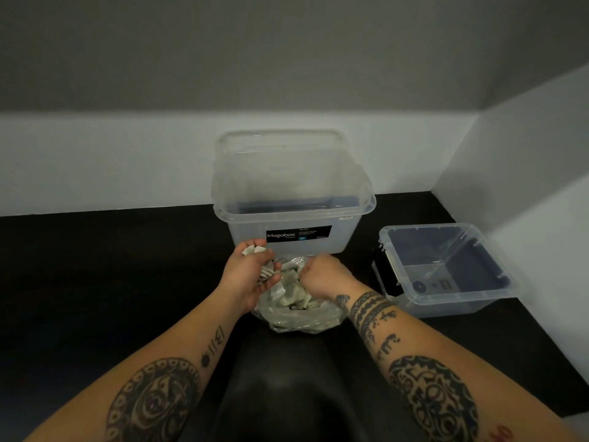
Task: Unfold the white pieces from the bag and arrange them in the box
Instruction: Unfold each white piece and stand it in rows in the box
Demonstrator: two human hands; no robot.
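A clear plastic bag [302, 317] full of folded white pieces [291, 290] lies on the dark surface just in front of the large clear Megabox box [293, 215]. My left hand [250, 274] is cupped, palm up, at the bag's left edge and holds a small bunch of white pieces. My right hand [322, 275] is curled into a fist at the bag's mouth, gripping pieces or the bag's plastic; which one is hidden by the fingers. The box stands upright and open, a bluish floor visible through its walls.
A smaller clear tub [446, 275] sits open at the right, against the white side wall [526, 186]. A white back wall [111, 161] runs behind the box. The surface [95, 266] is black. My dark-clothed lap [287, 393] fills the bottom centre.
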